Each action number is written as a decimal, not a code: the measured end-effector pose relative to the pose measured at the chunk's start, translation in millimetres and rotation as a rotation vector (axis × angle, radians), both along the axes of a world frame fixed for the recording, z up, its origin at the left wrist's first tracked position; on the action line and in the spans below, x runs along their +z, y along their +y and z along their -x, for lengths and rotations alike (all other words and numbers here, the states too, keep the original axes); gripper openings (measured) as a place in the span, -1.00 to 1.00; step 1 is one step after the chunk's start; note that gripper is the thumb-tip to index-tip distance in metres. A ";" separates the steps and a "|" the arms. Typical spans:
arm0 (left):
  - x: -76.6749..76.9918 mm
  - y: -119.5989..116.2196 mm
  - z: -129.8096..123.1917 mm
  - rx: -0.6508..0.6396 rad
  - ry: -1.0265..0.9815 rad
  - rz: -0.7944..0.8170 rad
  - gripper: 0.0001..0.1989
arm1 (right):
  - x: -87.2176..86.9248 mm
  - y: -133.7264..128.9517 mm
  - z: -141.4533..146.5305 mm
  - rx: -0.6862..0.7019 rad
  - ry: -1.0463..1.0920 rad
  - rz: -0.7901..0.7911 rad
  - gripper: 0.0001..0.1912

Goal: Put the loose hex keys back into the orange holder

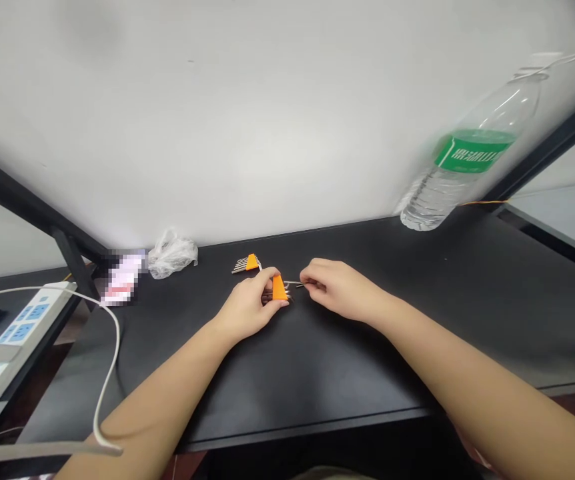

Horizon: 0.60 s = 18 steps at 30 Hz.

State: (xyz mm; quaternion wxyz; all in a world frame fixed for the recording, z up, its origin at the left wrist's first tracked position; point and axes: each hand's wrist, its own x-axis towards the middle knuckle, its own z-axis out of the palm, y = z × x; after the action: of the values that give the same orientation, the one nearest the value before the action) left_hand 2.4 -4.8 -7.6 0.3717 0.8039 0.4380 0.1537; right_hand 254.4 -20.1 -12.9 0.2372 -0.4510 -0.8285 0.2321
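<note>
Just left of the middle of the black table, my left hand (248, 305) is closed on an orange holder (279, 288) with several metal hex keys in it. My right hand (335, 285), to its right, pinches a thin metal hex key (293, 283) that reaches toward the holder; whether its tip touches the holder cannot be told. Behind my left hand, a second orange holder (252, 262) lies on the table with several hex keys pointing left.
A plastic bottle (475, 152) with a green label stands at the back right. A crumpled clear bag (172, 255) lies at the back left. White power strips (27, 327) and a white cable (116, 340) are at the left. The black table (287, 380) meets a pale wall.
</note>
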 end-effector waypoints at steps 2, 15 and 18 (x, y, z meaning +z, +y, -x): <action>0.0 0.0 0.1 0.000 0.008 -0.001 -0.56 | -1.3 -0.2 -0.2 0.030 0.009 -0.019 -0.84; 2.9 -2.8 -3.1 -0.053 -0.040 -0.019 -0.63 | 1.9 -12.6 17.8 0.116 0.131 -0.037 -0.75; 2.8 -2.9 -2.4 -0.048 -0.044 -0.049 -0.61 | -0.8 -8.9 20.0 0.081 0.249 0.024 -0.74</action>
State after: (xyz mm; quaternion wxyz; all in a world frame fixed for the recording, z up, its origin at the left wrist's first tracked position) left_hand 4.9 -7.6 -4.8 0.3651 0.8195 0.4064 0.1730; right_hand 234.5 -29.0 -13.6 0.3233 -0.3877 -0.8073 0.3057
